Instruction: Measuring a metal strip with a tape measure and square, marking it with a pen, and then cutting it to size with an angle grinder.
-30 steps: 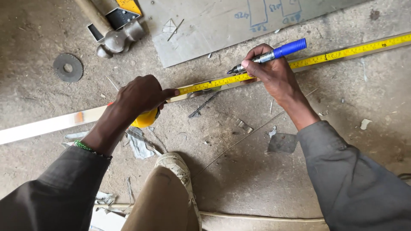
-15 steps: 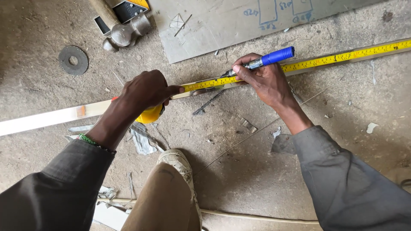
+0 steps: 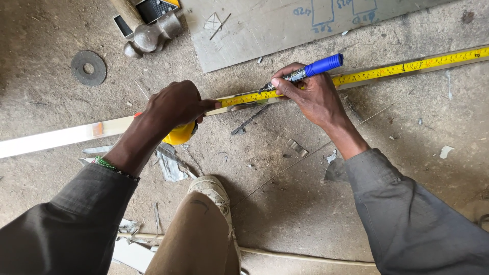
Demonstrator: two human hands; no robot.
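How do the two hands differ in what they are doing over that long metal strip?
The left hand is closed over a yellow tape measure case, its thumb pressing the tape flat; the right hand pinches a blue-capped marker in its fingertips. The left hand lies knuckles up and low, while the right hand is raised on its fingers, with the marker tip down at the tape's edge. Both rest on the metal strip.

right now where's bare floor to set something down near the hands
Barest: the floor right of the right hand, below the tape measure, with only small scraps. Also the top left, left of the grinding disc. Crowded: hammer and metal sheet up top, offcuts by the left hand and shoe.
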